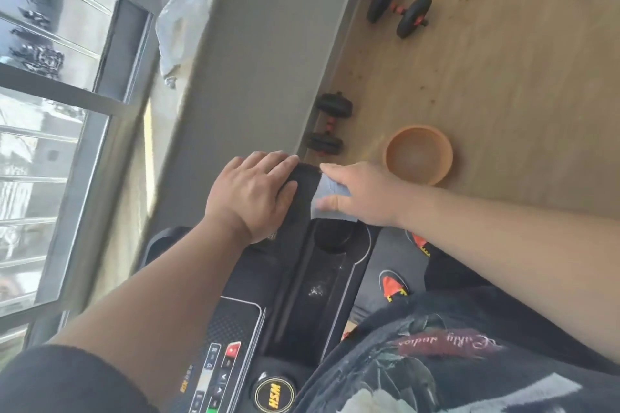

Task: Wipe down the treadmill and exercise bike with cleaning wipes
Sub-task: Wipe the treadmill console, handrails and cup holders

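The black treadmill console (pixel 318 282) fills the lower middle, with a cup recess, a button panel and a yellow HSM logo. My left hand (pixel 251 194) rests over the black handlebar end (pixel 303 181), fingers curved round it. To its right, my right hand (pixel 359 198) presses a pale blue-grey cleaning wipe (pixel 327 201) against that same black part, fingers fairly straight with the thumb under the wipe. Most of the wipe is hidden under the hand. No exercise bike is in view.
An orange bowl (pixel 418 154) stands on the wooden floor right of the treadmill. Black dumbbells (pixel 330 124) lie by the grey wall, with more weights (pixel 399 13) farther away. A window (pixel 57 104) and sill with a plastic bag (pixel 177 27) are at the left.
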